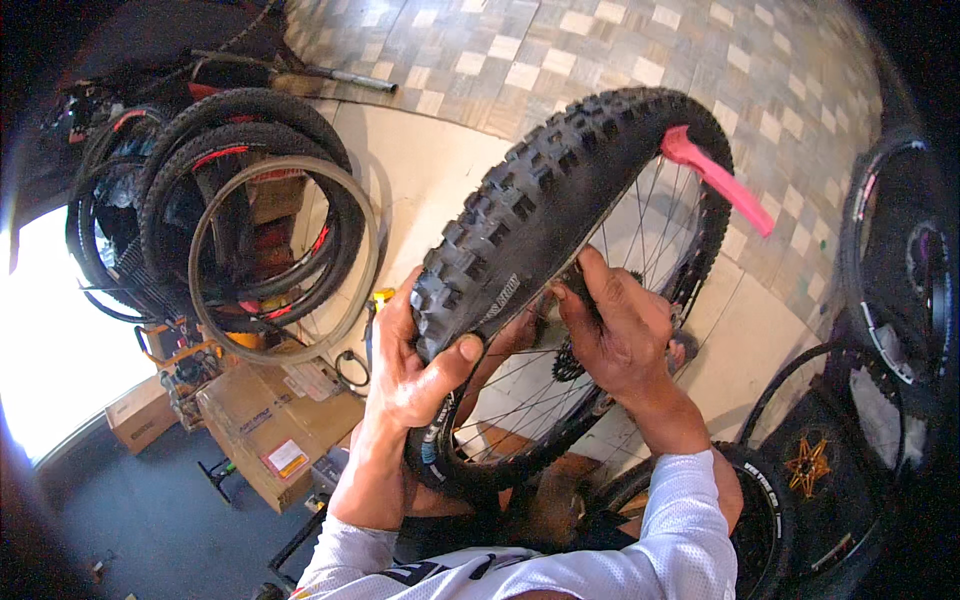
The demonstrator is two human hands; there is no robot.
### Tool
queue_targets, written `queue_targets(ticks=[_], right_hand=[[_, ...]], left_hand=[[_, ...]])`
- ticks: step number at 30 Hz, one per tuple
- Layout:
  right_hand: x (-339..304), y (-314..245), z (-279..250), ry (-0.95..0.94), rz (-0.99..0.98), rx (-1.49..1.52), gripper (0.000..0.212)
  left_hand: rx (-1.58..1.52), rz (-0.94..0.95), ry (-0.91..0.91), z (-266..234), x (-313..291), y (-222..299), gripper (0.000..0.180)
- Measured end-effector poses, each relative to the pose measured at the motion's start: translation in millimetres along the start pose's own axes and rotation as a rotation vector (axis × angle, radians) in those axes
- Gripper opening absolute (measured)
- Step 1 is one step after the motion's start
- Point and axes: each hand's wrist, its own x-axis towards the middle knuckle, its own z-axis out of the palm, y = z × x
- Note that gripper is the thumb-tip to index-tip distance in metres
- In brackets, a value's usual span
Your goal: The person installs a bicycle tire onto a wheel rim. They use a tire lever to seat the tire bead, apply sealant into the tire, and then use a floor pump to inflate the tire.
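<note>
A bicycle wheel with a knobby black tire (pixel 545 185) is held up tilted before me, its spokes and hub showing below the tire's edge. My left hand (pixel 420 365) is closed round the tire on its left side, thumb pressed on the sidewall and fingers over the tread. At the tire's inner edge, near the middle, my right hand (pixel 622 325) is curled with thumb and fingers pinching the edge; the fingertips are partly hidden. A pink tire lever (pixel 722 185) is hooked at the tire's edge on the far right, touched by neither hand.
Several wheels and tires (pixel 260 120) are piled at the left. Nearer lies a cardboard box (pixel 265 425). More wheels (pixel 868 240) stand at the right, with a gold star-shaped part (pixel 808 466) below. A metal tube (pixel 350 78) rests on the checkered floor (pixel 600 50).
</note>
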Motion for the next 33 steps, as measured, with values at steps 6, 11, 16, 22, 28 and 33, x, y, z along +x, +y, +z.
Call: queue_targets(ticks=[6,11,16,22,28,33], right_hand=[[12,-26,-33,-0.174,0.035,-0.220,0.038],[21,-70,-91,-0.413,0.033,-0.389,0.036],[81,-167,-163,-0.950,0.116,-0.831,0.031],[85,-259,-203,-1.107,0.272,-1.282,0.031],[68,-370,-347,-0.147,0.027,-1.308,0.040],[-35,-403,-396,0.125,0.154,-1.159,0.050]], left_hand=[[0.037,-0.090,-0.060,-7,-7,12,0.054],[-0.143,0.049,-0.067,2,-36,17,0.037],[-0.271,0.135,-0.211,23,-70,16,0.037],[0.280,0.398,-0.176,50,-123,59,0.044],[0.495,0.358,-0.081,37,-147,72,0.062],[0.694,0.336,-0.064,23,-152,80,0.083]])
